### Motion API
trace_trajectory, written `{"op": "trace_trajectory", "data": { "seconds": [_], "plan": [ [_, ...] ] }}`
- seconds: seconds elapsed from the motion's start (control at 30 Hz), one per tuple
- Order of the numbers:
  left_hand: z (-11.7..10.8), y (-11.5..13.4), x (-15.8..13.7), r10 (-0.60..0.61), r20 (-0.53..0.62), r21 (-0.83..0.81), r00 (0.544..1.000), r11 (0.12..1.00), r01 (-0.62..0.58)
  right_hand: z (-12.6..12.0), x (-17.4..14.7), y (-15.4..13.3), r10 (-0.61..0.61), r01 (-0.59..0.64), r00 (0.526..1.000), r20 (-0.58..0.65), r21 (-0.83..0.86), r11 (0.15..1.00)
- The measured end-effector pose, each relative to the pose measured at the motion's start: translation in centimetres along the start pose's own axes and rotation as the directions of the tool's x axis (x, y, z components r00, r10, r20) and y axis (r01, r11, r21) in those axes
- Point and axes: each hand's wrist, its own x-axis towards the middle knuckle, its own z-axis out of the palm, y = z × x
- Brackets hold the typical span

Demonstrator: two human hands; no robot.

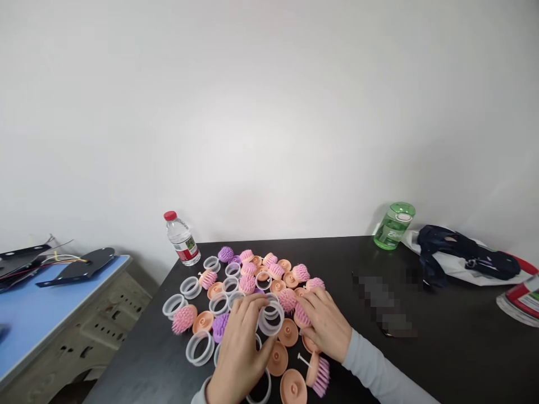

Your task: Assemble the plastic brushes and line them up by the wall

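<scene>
My left hand [241,342] is closed around a translucent plastic ring [276,325], held between thumb and fingers above the other parts. Just to the right, my right hand [326,324] has its fingertips curled on a pink bristled brush head [301,317], which they partly cover. Around both hands lie several peach round caps [288,332], more clear rings [200,348], and purple brush heads [219,327]. A brush head with a thin white stem [319,375] rests on its side near my right wrist.
A water bottle with a red cap [183,241] stands at the black table's [138,348] back left. Back right are a green container [393,227] and dark cloth [467,252] on white material. Left, a blue-topped table [25,331] holds black plates [84,266] with wires.
</scene>
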Motion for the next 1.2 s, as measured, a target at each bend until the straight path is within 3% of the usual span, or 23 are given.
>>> {"op": "trace_trajectory", "data": {
  "seconds": [0.1, 0.23, 0.33, 0.5, 0.6, 0.87, 1.0, 1.2],
  "plan": [
    [-1.0, 1.2, 1.0, -0.069, 0.014, -0.282, 0.998, 0.957, 0.070, 0.0, -0.3, 0.0, -0.049, 0.051, 0.997, -0.062, 0.034, 0.998],
    [-1.8, 2.4, 2.9, -0.141, -0.032, -0.633, 0.990, 0.769, 0.089, -1.0, 0.0, 0.1, -0.064, 0.087, 0.986, -0.156, 0.142, 0.986],
    [-2.0, 3.1, 4.6, -0.168, -0.066, -0.740, 0.984, 0.670, 0.065, -3.2, 0.7, 0.1, 0.009, 0.058, 0.961, -0.275, 0.234, 0.970],
    [-2.0, 3.7, 6.4, -0.117, -0.005, -0.714, 0.993, 0.696, 0.078, -7.8, 1.6, -0.6, 0.143, 0.065, 0.840, -0.523, 0.357, 0.932],
    [-1.9, 4.0, 6.7, -0.092, 0.029, -0.636, 0.995, 0.766, 0.089, -9.2, 1.7, -1.7, 0.148, 0.144, 0.798, -0.585, 0.423, 0.895],
    [-2.6, 4.9, 5.8, -0.019, -0.013, -0.482, 1.000, 0.876, 0.011, -9.2, 2.1, -3.6, 0.049, 0.240, 0.856, -0.514, 0.479, 0.844],
    [-2.7, 4.8, 5.2, 0.014, -0.009, -0.514, 1.000, 0.857, -0.017, -9.6, 1.9, -3.6, 0.019, 0.276, 0.882, -0.470, 0.548, 0.790],
    [-3.4, 5.1, 4.3, 0.057, -0.078, -0.554, 0.995, 0.828, -0.091, -10.1, 1.2, -4.4, -0.025, 0.311, 0.872, -0.488, 0.515, 0.799]
  ]
}}
